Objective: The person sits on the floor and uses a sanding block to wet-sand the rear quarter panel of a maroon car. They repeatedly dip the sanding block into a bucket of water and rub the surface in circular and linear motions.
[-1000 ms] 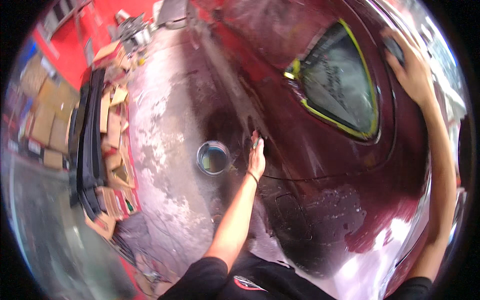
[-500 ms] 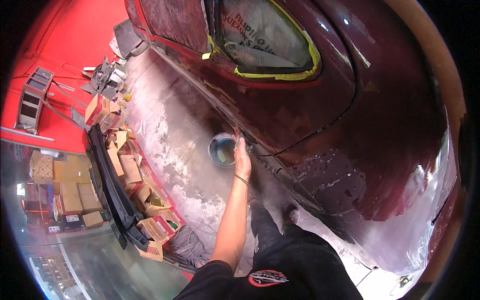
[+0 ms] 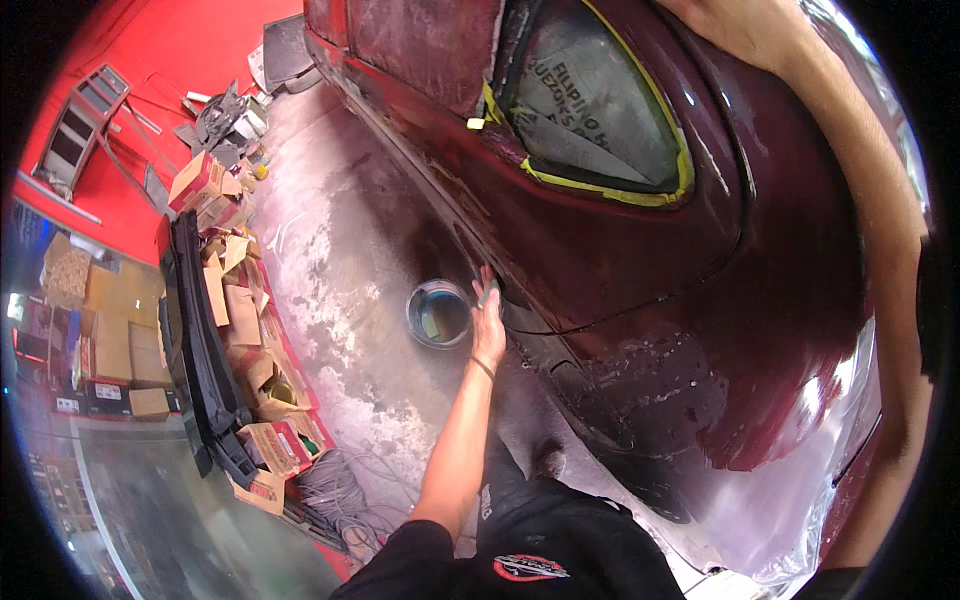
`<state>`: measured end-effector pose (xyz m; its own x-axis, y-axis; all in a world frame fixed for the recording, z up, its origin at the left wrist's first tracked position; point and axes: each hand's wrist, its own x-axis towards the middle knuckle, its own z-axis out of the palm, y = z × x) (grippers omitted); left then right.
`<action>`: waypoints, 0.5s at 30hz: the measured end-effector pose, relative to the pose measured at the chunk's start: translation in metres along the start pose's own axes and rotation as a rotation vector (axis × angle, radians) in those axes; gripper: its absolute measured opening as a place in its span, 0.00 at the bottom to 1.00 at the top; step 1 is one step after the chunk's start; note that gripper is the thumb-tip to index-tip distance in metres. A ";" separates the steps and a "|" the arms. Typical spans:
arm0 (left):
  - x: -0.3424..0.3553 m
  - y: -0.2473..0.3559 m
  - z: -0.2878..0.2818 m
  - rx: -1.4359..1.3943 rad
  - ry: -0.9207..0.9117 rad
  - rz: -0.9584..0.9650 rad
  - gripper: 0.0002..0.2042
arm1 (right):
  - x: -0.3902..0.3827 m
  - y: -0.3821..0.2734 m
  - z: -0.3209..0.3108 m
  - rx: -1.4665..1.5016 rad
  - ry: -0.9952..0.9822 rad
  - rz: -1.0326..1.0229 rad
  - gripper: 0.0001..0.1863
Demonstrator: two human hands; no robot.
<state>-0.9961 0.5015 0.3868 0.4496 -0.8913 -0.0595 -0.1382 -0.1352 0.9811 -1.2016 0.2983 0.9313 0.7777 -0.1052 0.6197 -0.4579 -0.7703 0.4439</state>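
My left hand (image 3: 487,325) is by the lower side of the dark maroon car (image 3: 600,260). It is seen edge-on, with a small grey-green piece (image 3: 487,296), too small to name, between thumb and fingers. Just left of it on the floor stands a round bucket (image 3: 412,318) of dark liquid with a yellowish block (image 3: 431,325) inside. My right arm curves in along the right rim of the view. The right hand (image 3: 715,18) rests high on the car's body, its fingers cut off by the upper edge.
Yellow tape (image 3: 620,198) edges the covered car window. Clear plastic sheeting (image 3: 790,530) hangs at the car's lower right. To the left lie open cardboard boxes (image 3: 240,318), a long black trim piece (image 3: 205,350) and a coiled grey hose (image 3: 345,490). A glass case (image 3: 190,520) stands at lower left.
The view has shifted, so the car's window appears lower and farther right. My right hand and forearm have come into sight along the right side. My left hand stays by the car's lower side.
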 end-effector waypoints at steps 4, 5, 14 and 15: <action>0.047 0.008 -0.061 0.105 0.174 -0.026 0.35 | 0.015 -0.023 0.007 0.064 0.049 -0.011 0.17; 0.050 0.006 -0.057 0.116 0.171 -0.025 0.35 | 0.014 -0.018 0.004 0.066 0.009 0.011 0.17; -0.030 0.011 -0.021 0.179 0.033 -0.009 0.34 | 0.004 -0.031 -0.008 -0.028 0.024 0.052 0.18; -0.005 0.003 -0.036 0.184 0.073 0.022 0.35 | 0.009 -0.034 -0.008 -0.019 0.022 0.047 0.19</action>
<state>-0.9674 0.5210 0.3970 0.5064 -0.8621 -0.0180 -0.3049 -0.1985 0.9315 -1.1824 0.3286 0.9270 0.7458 -0.1268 0.6540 -0.5016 -0.7529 0.4261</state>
